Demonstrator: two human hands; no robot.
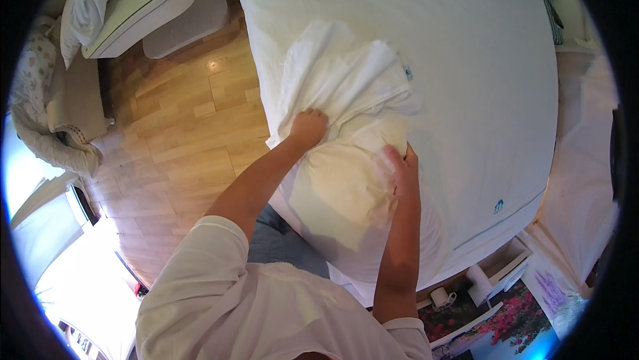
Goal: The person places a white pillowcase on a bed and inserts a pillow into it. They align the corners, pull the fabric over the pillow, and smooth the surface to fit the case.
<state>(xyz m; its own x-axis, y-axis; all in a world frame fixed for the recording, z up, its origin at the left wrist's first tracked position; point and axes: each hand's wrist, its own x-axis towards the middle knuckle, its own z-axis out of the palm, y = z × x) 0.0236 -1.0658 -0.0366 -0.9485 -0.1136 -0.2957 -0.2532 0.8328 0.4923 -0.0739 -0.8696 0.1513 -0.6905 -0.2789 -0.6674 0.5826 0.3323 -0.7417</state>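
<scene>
A white pillow [349,195] lies on the bed's near left corner, close against my body. White fabric, apparently a pillowcase [344,70], is bunched around its far end and spreads loosely over the mattress, with a small blue tag [409,72] at its right edge. My left hand [310,127] is closed in a fist on the gathered cloth at the pillow's far left. On the right side, my right hand [403,169] grips the edge of the pillow and cloth, thumb on top; its other fingers are mostly hidden.
The white-covered mattress [479,85] fills the middle and right. Wooden floor [184,120] runs along its left side. A cushioned seat with bedding [145,5] stands at upper left. An open drawer [504,260] and a white mug [441,298] are at lower right.
</scene>
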